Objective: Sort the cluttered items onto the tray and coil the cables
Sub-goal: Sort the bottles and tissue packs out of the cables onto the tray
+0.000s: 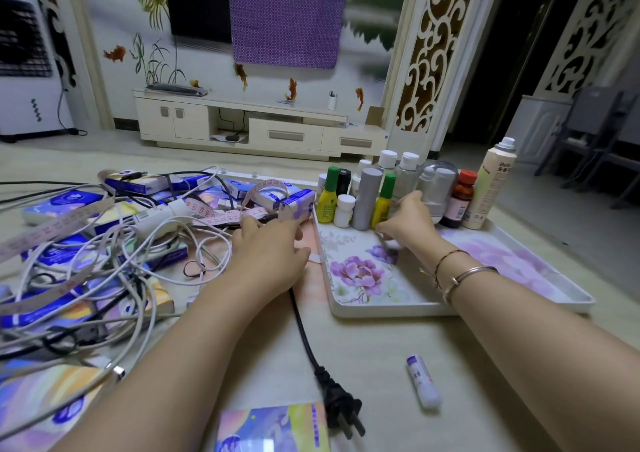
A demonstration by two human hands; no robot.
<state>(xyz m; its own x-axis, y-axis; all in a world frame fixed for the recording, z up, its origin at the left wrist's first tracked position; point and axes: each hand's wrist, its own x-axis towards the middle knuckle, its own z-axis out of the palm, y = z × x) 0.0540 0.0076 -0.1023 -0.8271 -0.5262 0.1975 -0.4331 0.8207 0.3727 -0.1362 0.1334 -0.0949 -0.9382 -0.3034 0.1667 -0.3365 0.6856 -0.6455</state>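
Observation:
A white floral tray point(363, 299) lies on the right of the table, with several bottles standing along its far edge. My right hand point(410, 221) reaches into that row, its fingers curled at the base of a yellow bottle with a green cap point(383, 202). My left hand point(272, 254) lies palm down left of the tray, over a black power cable point(304, 333) and next to a pink tape measure point(239, 214). Its fingertips are hidden. The cable's plug point(341, 411) lies near the front edge. White cables point(145, 254) tangle over blue tissue packs point(52, 205) on the left.
A small white and purple tube point(424, 387) lies on the table in front of the tray. A colourful tissue pack point(273, 429) sits at the front edge. A tall spray can point(490, 188) stands at the tray's far right corner. A TV cabinet stands behind.

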